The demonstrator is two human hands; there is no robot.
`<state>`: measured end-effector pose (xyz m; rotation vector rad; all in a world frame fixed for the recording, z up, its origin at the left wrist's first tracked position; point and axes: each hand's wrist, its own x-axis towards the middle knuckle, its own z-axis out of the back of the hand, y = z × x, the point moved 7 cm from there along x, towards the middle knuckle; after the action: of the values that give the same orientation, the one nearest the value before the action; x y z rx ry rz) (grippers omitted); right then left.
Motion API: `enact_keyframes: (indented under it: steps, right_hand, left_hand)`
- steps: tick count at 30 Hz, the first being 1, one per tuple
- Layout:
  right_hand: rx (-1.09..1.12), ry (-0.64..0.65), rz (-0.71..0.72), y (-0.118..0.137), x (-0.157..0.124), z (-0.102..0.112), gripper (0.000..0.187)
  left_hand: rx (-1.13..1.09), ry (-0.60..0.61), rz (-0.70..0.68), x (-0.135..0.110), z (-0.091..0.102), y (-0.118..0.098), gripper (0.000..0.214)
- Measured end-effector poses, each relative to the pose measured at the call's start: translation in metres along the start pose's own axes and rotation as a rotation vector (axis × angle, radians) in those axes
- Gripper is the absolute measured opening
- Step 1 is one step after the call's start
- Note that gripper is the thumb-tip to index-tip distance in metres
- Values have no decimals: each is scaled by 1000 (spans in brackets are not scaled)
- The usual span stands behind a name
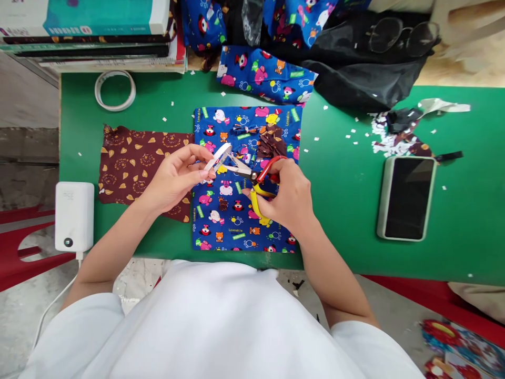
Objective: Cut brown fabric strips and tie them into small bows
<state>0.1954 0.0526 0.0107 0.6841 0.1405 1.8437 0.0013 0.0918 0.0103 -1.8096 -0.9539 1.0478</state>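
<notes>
My left hand (179,176) pinches a narrow white strip (219,154), looped at its upper end. The fingers of my right hand (286,195) are in the handles of scissors (255,178) with one red and one yellow handle. Their blades are parted and point left at the strip; whether they touch it I cannot tell. Both hands are above a blue cartoon-print cloth (236,238). On that cloth lies a small heap of brown fabric scraps (272,143). A brown patterned cloth (134,163) extends to the left, partly behind my left hand.
A white tape ring (115,90) lies at the upper left, below stacked books (98,21). A white power bank (74,216) is at the left edge. On the right are a phone (408,199) and white clippings (389,138). Glasses (402,36) rest on a black bag (363,73).
</notes>
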Motion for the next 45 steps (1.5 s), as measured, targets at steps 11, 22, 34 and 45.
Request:
enact_keyframes:
  steps: [11,22,34,45]
  right_hand:
    - [-53,-30,70,5,0,-1,27]
    - [-125,-88,82,5,0,2,28]
    - [-80,-99,58,0,-1,2,27]
    - [-80,-105,153,10,4,8,20]
  left_hand:
    - [61,37,-70,-1,-2,2,25]
    - [225,-14,-203,-6,-6,-10,30]
    - [270,-25,-246,-8,-7,-12,24]
    - [434,8,-416,-10,-10,-17,18]
